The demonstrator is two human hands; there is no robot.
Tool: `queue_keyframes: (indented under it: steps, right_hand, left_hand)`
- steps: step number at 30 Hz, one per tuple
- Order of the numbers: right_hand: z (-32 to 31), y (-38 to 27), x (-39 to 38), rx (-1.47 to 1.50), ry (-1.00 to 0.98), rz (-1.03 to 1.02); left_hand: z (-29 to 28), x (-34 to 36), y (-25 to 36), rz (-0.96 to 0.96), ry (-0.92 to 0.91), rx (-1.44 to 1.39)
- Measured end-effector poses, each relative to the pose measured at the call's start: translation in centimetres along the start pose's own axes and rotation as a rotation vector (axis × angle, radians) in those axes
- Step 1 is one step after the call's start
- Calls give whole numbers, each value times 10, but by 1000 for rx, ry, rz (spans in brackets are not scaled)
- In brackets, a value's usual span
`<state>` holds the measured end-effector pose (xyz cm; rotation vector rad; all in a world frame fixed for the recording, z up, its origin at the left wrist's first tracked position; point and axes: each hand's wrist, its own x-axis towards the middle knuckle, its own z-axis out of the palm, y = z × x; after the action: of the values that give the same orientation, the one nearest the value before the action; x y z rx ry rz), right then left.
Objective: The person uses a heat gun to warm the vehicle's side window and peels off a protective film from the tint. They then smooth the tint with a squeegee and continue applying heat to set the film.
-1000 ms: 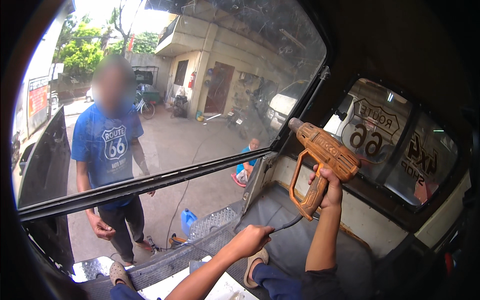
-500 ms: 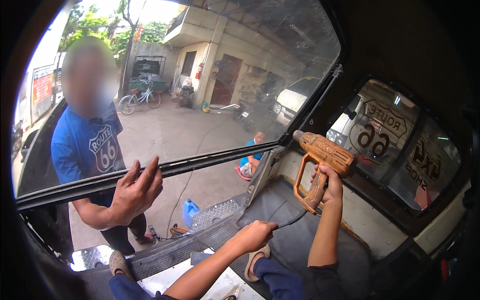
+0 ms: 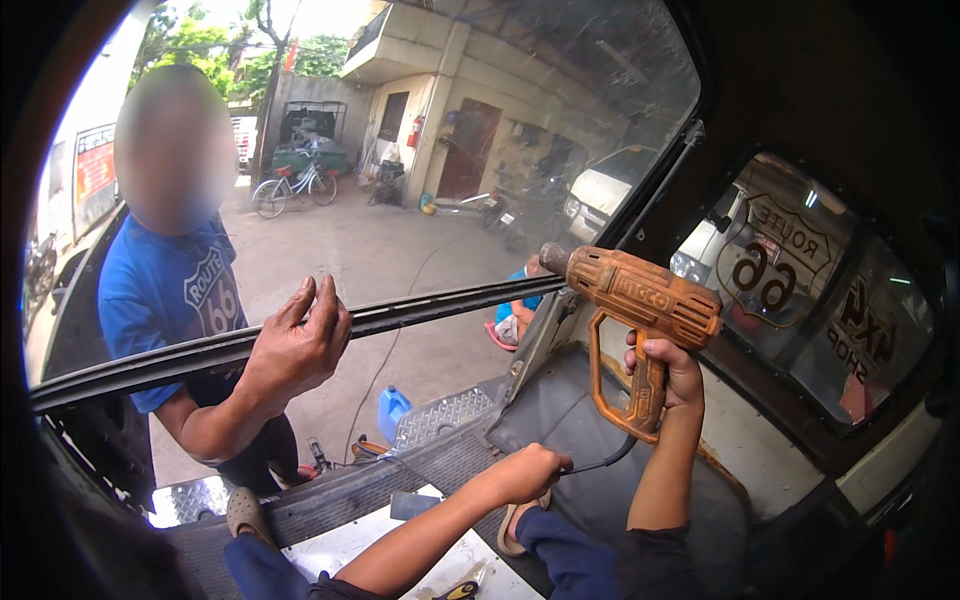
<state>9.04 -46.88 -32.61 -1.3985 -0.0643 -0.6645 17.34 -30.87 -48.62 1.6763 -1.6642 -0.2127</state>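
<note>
My right hand [image 3: 675, 375] is wrapped round the handle of a worn orange heat gun [image 3: 645, 295]. Its metal nozzle points left, beside the right end of a raised rear window's black lower frame [image 3: 400, 318]. Lower down, my left hand [image 3: 530, 472] is closed on the gun's black power cord [image 3: 608, 461], just below the handle. Across the frame stands a person in a blue shirt [image 3: 165, 275], whose raised hand [image 3: 300, 345] is in front of the frame, fingers pointing up.
By my feet lie a white board [image 3: 325, 552], a grey flat piece [image 3: 412, 505] and a yellow-and-black handled tool [image 3: 460, 591]. Outside are a blue jug [image 3: 392, 412], a diamond-plate step [image 3: 440, 418] and a seated person [image 3: 518, 305]. A side window [image 3: 770, 250] is at right.
The heat gun has shifted left, its nozzle now overlapping the window's edge. The other person's hand has moved right and turned, with the fingers drawn closer together. My view has shifted slightly.
</note>
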Motion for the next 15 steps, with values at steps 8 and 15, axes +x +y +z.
queue_keyframes:
  steps: [8, 15]
  right_hand:
    - [11, -10, -13, -74, -65, -37]
    - [26, -11, -20, -318, 94, -191]
  left_hand:
    - [2, 3, 4, 22, -27, -2]
    - [1, 2, 4, 1, -16, -15]
